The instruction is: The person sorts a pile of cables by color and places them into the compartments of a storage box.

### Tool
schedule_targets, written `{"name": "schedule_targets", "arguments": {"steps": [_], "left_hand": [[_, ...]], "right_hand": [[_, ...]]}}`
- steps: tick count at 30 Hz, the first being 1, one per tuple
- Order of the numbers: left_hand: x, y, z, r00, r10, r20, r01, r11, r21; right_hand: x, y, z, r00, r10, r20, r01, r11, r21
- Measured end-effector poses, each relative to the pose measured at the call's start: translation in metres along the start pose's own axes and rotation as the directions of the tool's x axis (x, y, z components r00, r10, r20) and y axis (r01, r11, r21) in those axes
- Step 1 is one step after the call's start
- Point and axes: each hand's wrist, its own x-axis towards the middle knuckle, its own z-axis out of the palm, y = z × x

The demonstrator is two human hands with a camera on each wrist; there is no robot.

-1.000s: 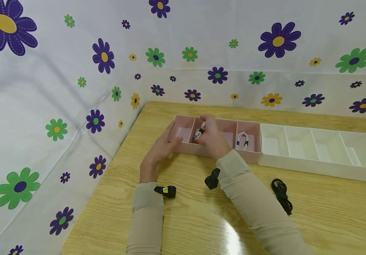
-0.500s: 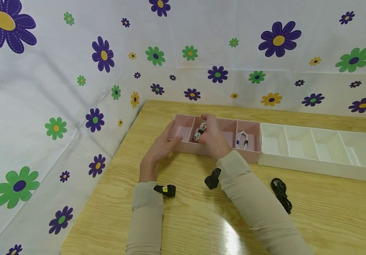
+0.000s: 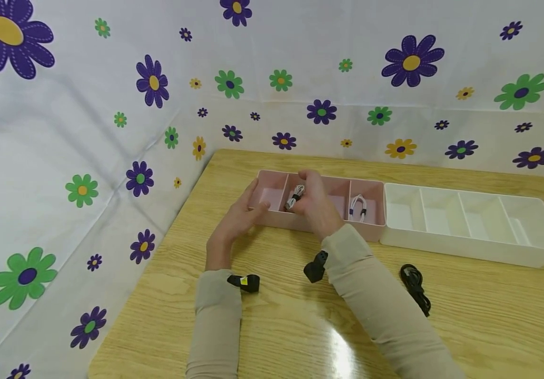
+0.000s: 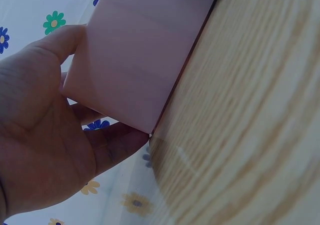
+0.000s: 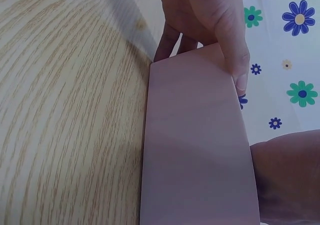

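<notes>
In the head view, a pink divided organizer [image 3: 281, 221] sits on the wooden table. My left hand [image 3: 236, 220] grips its left end, the thumb over the front rim and the fingers around the end wall; the left wrist view shows this hand [image 4: 45, 115] up close. My right hand [image 3: 319, 206] reaches into the second compartment from the left and holds a bundled white cable [image 3: 296, 196] with a black strap. Part of the bundle is hidden behind the fingers. Another coiled white cable [image 3: 358, 207] lies in the rightmost pink compartment.
A white divided organizer [image 3: 471, 250] stands against the pink one's right end. On the table [image 3: 281, 321], a coiled black cable [image 3: 415, 288] lies beside my right forearm. A flowered cloth [image 3: 309, 52] hangs behind and to the left.
</notes>
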Motion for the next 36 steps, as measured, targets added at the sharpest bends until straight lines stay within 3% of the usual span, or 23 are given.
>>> {"name": "schedule_targets", "arguments": {"steps": [5,23,36], "left_hand": [[0.0,0.0,0.001,1.0,0.003,-0.001,-0.003,1.0,0.007],[0.004,0.001,0.004,1.0,0.023,0.003,-0.023,1.0,0.004],[0.003,-0.004,-0.001,1.0,0.005,0.002,-0.005,1.0,0.014]], "right_hand": [[-0.013,0.0,0.001,1.0,-0.006,0.006,0.006,1.0,-0.018],[-0.022,-0.003,-0.003,1.0,-0.03,0.009,0.03,0.999,-0.03],[-0.035,-0.002,-0.002,0.998,-0.049,0.029,0.052,0.993,-0.102]]}}
